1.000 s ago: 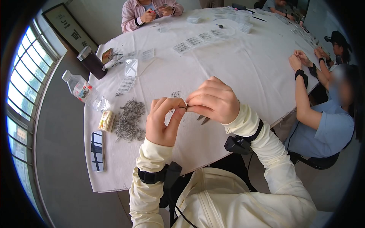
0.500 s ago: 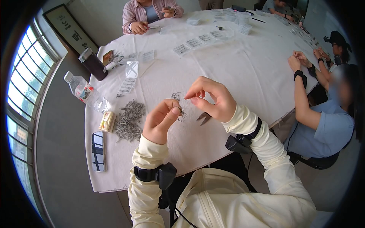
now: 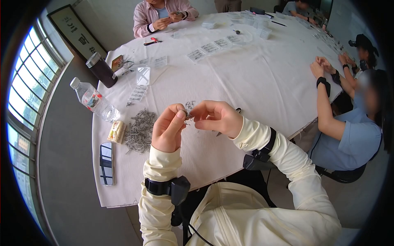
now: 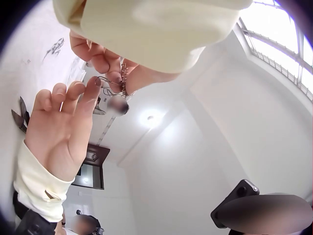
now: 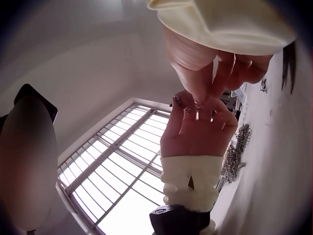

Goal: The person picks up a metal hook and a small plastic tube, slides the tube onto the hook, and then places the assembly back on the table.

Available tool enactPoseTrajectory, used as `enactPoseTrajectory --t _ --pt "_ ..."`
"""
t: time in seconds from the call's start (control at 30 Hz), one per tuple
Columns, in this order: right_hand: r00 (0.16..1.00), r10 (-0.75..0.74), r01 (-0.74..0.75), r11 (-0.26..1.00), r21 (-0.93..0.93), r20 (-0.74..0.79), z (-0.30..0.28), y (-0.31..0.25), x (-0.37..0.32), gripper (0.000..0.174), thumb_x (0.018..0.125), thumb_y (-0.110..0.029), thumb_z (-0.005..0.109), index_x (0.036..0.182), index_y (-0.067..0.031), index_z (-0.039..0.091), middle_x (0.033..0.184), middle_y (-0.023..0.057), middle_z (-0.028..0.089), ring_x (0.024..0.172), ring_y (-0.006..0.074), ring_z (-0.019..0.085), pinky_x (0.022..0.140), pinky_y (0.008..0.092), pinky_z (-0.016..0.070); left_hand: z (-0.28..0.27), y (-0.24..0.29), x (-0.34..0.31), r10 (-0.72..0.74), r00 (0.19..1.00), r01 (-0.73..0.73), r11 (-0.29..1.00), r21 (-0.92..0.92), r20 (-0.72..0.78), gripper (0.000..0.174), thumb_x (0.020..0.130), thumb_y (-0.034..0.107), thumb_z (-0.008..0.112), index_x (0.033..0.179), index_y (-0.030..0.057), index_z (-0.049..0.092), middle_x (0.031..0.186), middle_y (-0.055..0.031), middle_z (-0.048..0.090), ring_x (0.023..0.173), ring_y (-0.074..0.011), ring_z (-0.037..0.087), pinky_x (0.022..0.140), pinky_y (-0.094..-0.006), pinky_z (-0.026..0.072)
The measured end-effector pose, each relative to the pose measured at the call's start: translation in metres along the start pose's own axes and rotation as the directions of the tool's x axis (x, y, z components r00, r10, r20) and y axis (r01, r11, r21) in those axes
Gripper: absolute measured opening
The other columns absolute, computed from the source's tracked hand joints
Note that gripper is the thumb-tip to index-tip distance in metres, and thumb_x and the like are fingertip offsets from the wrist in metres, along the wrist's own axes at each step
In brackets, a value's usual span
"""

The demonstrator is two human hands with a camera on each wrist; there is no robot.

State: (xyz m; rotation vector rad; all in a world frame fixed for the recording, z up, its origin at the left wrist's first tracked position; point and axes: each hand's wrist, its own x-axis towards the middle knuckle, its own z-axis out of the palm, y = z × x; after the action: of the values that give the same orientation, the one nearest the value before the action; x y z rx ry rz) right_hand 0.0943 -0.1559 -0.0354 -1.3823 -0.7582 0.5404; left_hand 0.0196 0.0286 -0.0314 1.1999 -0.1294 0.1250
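My left hand (image 3: 167, 128) pinches a bunch of thin wire loops (image 4: 111, 87) between thumb and index finger over the table. In the left wrist view the loops curve out from a small spiky metal strip at those fingertips. Close at its right is my right hand (image 3: 221, 118), fingers bent loosely and thumb a little apart. Its fingertip is right at one loop in the left wrist view. A tangled heap of small grey metal pieces (image 3: 140, 131) lies left of the left hand. Behind the hands is a small cluster of similar pieces (image 3: 189, 104).
A phone (image 3: 106, 164), tissue pack (image 3: 116, 132), plastic bottle (image 3: 93, 99) and dark flask (image 3: 101, 70) stand or lie along the left edge. Clear trays (image 3: 213, 46) spread further back. Scissors-like blades (image 4: 19, 116) lie beside the right hand. Other people sit around the table.
My hands were together at first, then the right hand drew away and opened. Now it has come back to the wire loops. Across the table, red-handled pliers now lie beside the person in pink.
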Motion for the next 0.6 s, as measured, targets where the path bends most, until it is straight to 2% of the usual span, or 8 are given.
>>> enactPoseTrajectory --t 0.1,0.27,0.6 --pt "0.998 -0.053 0.055 0.997 0.059 -0.031 0.003 0.0011 0.0002 0.029 0.091 -0.013 0.069 0.117 -0.0015 0.065 0.103 0.0033 0.068 0.091 0.0093 0.061 0.083 0.0262 0.0503 0.0017 -0.0009 -0.0002 0.012 1.0 -0.012 1.0 0.005 -0.007 0.011 0.101 0.018 0.057 0.108 0.0099 0.061 0.098 0.0047 0.057 0.092 -0.0058 0.05 0.083 -0.0247 0.0382" --pt "0.993 -0.095 0.1 0.992 0.071 -0.063 0.0046 0.0008 -0.0003 0.025 0.09 -0.012 0.07 0.112 -0.0017 0.065 0.101 0.0026 0.066 0.091 0.009 0.061 0.083 0.0255 0.0506 0.004 -0.0015 -0.0005 0.011 1.0 -0.01 1.0 0.022 -0.028 0.01 0.101 0.017 0.057 0.108 0.01 0.061 0.098 0.0049 0.057 0.092 -0.0059 0.05 0.083 -0.0248 0.0381" --pt "0.996 -0.06 0.066 0.991 0.112 -0.059 0.0044 0.0024 -0.0011 0.02 0.092 -0.013 0.069 0.107 -0.0018 0.065 0.096 0.0029 0.067 0.09 0.01 0.063 0.084 0.0262 0.0517 0.0029 -0.0049 0.0 0.011 1.0 -0.011 1.0 -0.005 -0.017 0.011 0.102 0.017 0.056 0.109 0.0108 0.061 0.099 0.0048 0.059 0.093 -0.0063 0.053 0.084 -0.0254 0.0399"
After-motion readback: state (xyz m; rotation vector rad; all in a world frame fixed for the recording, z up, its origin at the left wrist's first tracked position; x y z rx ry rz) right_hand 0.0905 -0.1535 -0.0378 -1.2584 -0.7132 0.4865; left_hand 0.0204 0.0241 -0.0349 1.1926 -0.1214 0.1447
